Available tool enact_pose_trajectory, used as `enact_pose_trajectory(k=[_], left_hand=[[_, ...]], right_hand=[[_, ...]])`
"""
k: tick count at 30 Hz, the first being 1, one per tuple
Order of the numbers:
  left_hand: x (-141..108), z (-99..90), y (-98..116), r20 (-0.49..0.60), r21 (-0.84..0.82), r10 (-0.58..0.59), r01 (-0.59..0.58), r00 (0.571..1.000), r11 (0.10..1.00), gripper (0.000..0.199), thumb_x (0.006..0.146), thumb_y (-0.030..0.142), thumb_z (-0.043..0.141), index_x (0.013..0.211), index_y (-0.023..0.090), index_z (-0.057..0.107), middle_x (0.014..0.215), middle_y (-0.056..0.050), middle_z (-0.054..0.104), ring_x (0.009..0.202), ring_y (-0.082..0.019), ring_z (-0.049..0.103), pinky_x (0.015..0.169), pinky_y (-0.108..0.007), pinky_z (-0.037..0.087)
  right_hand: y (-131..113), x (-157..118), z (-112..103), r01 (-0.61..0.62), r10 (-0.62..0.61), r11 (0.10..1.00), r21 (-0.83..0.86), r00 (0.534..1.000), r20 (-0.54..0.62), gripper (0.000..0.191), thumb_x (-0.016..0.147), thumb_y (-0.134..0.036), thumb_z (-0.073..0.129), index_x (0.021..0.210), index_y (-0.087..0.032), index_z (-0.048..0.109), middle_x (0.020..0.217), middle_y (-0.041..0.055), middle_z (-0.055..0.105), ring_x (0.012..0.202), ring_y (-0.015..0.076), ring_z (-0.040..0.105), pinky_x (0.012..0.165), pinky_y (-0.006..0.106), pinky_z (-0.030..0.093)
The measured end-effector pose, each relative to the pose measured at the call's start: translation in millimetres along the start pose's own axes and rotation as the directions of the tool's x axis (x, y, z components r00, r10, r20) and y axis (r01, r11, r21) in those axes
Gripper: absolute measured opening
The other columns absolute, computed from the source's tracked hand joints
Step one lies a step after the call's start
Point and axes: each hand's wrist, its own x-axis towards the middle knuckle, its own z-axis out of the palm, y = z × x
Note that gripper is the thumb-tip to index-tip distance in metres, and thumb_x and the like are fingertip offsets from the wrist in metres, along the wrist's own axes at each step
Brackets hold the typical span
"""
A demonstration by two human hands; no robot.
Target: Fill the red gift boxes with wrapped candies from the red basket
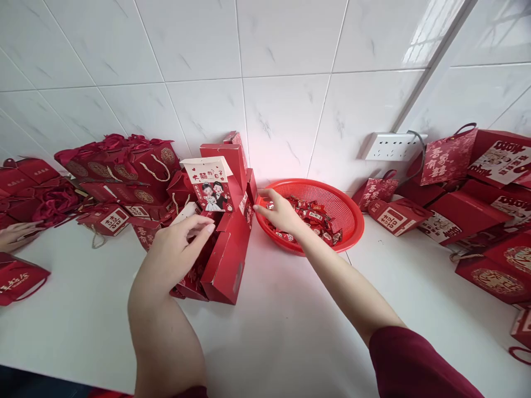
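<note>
My left hand (176, 249) is over the cluster of open red boxes (226, 260) at the middle left, its thumb and fingers drawn together; whether something is between them is hidden. Just behind it stands a white box flap (211, 185) printed with a cartoon couple. My right hand (280, 210) reaches over the left rim of a red plastic basket (352, 235), thumb and forefinger apart near the boxes' right side. Nothing shows in its grip. Many small red wrapped candies (317, 215) lie in the basket.
Red gift boxes with ribbons (120, 160) are stacked at the left by the tiled wall. More red boxes (468, 213) are piled at the right, below a white power strip (394, 146). Another person's hand (19, 236) is at the far left, near a red box (20, 278).
</note>
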Motion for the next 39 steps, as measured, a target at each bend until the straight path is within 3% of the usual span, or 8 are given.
enact_pose_trajectory(k=[5, 9, 12, 19, 24, 28, 34, 39], left_hand=[[-8.3, 23.0, 34.9, 0.106, -0.038, 0.248, -0.245, 0.963, 0.969, 0.028, 0.094, 0.047, 0.049, 0.102, 0.03, 0.07, 0.106, 0.003, 0.073, 0.099, -0.02, 0.067, 0.082, -0.027, 0.049], [-9.0, 45.2, 56.8, 0.395, -0.133, 0.407, -0.387, 0.823, 0.912, 0.027, 0.097, 0.043, 0.045, 0.104, 0.031, 0.068, 0.103, 0.004, 0.073, 0.094, -0.019, 0.067, 0.081, -0.027, 0.048], [-5.8, 58.4, 63.1, 0.513, -0.094, 0.399, -0.412, 0.76, 0.906, 0.028, 0.097, 0.041, 0.043, 0.104, 0.029, 0.068, 0.098, 0.001, 0.073, 0.086, -0.021, 0.067, 0.077, -0.029, 0.047], [-11.1, 108.4, 73.4, 0.638, -0.028, 0.364, -0.453, 0.679, 0.891, 0.028, 0.094, 0.04, 0.044, 0.101, 0.025, 0.066, 0.098, -0.006, 0.073, 0.09, -0.026, 0.069, 0.072, -0.032, 0.047], [-18.4, 145.3, 76.5, 0.809, 0.001, 0.289, -0.492, 0.513, 0.871, 0.031, 0.089, 0.041, 0.051, 0.107, 0.021, 0.067, 0.102, -0.013, 0.072, 0.096, -0.032, 0.069, 0.072, -0.036, 0.049], [-13.1, 145.9, 73.3, 0.758, -0.002, 0.307, -0.469, 0.576, 0.883, 0.029, 0.091, 0.041, 0.049, 0.107, 0.023, 0.065, 0.109, -0.012, 0.071, 0.103, -0.031, 0.068, 0.077, -0.035, 0.049], [-5.2, 140.2, 66.2, 0.737, 0.059, 0.229, -0.398, 0.636, 0.915, 0.031, 0.091, 0.043, 0.048, 0.111, 0.025, 0.063, 0.11, -0.012, 0.07, 0.104, -0.031, 0.068, 0.074, -0.033, 0.048], [-5.2, 138.1, 66.8, 0.748, 0.058, 0.213, -0.381, 0.629, 0.923, 0.036, 0.091, 0.047, 0.046, 0.114, 0.025, 0.063, 0.111, -0.01, 0.07, 0.102, -0.03, 0.068, 0.077, -0.033, 0.048]], right_hand=[[21.7, -38.7, -53.8, -0.083, 0.087, 0.995, 0.056, 0.992, -0.087, 0.03, 0.089, -0.039, 0.062, 0.113, -0.021, 0.065, 0.12, 0.0077, 0.068, 0.111, 0.0219, 0.063, 0.097, 0.04, 0.049], [56.9, -62.0, -111.5, -0.184, 0.189, 0.982, 0.044, 0.952, -0.24, 0.032, 0.087, -0.044, 0.063, 0.108, -0.02, 0.069, 0.111, 0.0072, 0.072, 0.103, 0.0207, 0.066, 0.093, 0.037, 0.051], [94.5, -80.2, -163.2, -0.331, 0.293, 0.944, -0.014, 0.855, -0.428, 0.034, 0.085, -0.043, 0.062, 0.108, -0.018, 0.07, 0.107, 0.0098, 0.073, 0.097, 0.0216, 0.067, 0.088, 0.036, 0.052], [168.2, -133.9, -254.9, -0.702, 0.457, 0.711, -0.032, 0.497, -0.737, 0.021, 0.075, -0.028, 0.063, 0.092, -0.016, 0.069, 0.092, 0.0136, 0.07, 0.091, 0.031, 0.065, 0.088, 0.051, 0.047], [201.9, -153.0, -256.1, -0.784, 0.405, 0.619, -0.034, 0.356, -0.842, 0.044, 0.072, -0.027, 0.063, 0.114, -0.011, 0.063, 0.119, 0.0248, 0.061, 0.114, 0.0379, 0.056, 0.099, 0.053, 0.04], [219.4, -152.9, -243.0, -0.766, 0.361, 0.641, -0.048, 0.357, -0.862, 0.07, 0.073, -0.03, 0.065, 0.139, -0.013, 0.047, 0.134, 0.0238, 0.054, 0.123, 0.0351, 0.052, 0.101, 0.046, 0.041], [215.0, -136.3, -241.8, -0.746, 0.296, 0.666, -0.001, 0.265, -0.918, 0.053, 0.089, -0.047, 0.045, 0.129, -0.012, 0.052, 0.112, 0.0206, 0.065, 0.108, 0.033, 0.06, 0.096, 0.047, 0.043], [218.0, -128.0, -231.4, -0.712, 0.243, 0.701, -0.042, 0.295, -0.924, 0.089, 0.071, -0.055, 0.068, 0.146, -0.019, 0.034, 0.148, 0.0199, 0.041, 0.137, 0.0376, 0.036, 0.11, 0.052, 0.032]])
